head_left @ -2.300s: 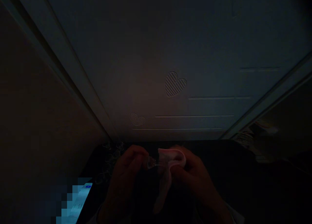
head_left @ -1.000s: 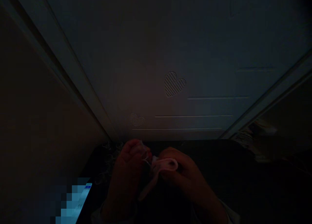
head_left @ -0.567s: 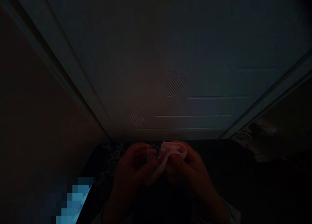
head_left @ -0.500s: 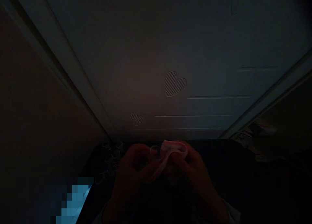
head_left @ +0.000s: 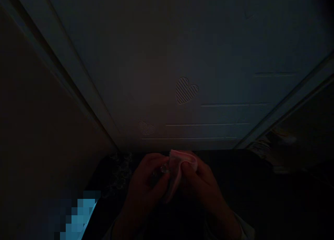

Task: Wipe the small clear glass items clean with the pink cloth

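Note:
The view is very dark. A pink cloth (head_left: 175, 170), folded over at its top, hangs between my hands at the lower middle. My right hand (head_left: 202, 177) pinches the cloth, its thumb pressed on the fold. My left hand (head_left: 147, 180) is closed at the cloth's left side, with a small clear ring-like piece (head_left: 165, 168) between its thumb and fingers, touching or very near the cloth. Several similar clear pieces (head_left: 121, 172) lie on the dark surface (head_left: 235, 184) to the left of my left hand.
Behind the dark surface stands a pale panel (head_left: 156, 59) with raised hearts and lines. A brown wall (head_left: 39, 111) is at the left. Some dim, unclear items (head_left: 283, 139) are at the right. A bright blue, blurred-out patch (head_left: 83, 212) shows at the lower left.
The clear piece has turned and sits lower in my left fingers. The cloth has shifted slightly left, and its lower end now hangs more steeply, away from my left fingers.

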A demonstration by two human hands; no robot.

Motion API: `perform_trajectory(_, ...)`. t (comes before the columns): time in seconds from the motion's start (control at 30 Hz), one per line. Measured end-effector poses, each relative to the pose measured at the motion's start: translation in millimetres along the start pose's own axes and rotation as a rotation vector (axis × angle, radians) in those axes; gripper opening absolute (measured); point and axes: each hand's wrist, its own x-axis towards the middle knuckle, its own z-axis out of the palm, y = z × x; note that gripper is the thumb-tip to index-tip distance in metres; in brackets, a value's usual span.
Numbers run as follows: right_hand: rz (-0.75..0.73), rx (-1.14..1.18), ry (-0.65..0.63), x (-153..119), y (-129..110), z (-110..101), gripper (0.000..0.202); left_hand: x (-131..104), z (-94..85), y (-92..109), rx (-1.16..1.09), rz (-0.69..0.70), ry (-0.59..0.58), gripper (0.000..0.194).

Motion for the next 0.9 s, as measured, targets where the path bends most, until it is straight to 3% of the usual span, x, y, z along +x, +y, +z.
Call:
perform_trajectory(0.2,0.001,-0.01,-0.044,-1.6,1.2,0.7,0.035,0.5,-0.1,2.9,0.024,-0.011,-0.005,0.033)
perform_trajectory(0.5,-0.039,-0.065,-0.095,-2.5,0.1,-2.3,0.034,-2.3,1.6,3.9,-0.069,-0.231,0.071,0.023)
perform_trajectory(0.73,-0.087,-0.103,-0.104,1.0,-3.0,-2.8,0.026,2.9,0.2,9.2,-0.014,-0.171,0.046,0.016)
perform_trajectory(0.9,-0.052,-0.061,-0.074,-0.7,1.9,-2.9,0.02,0.7,0.1,8.0,-0.079,-0.207,0.066,0.022)
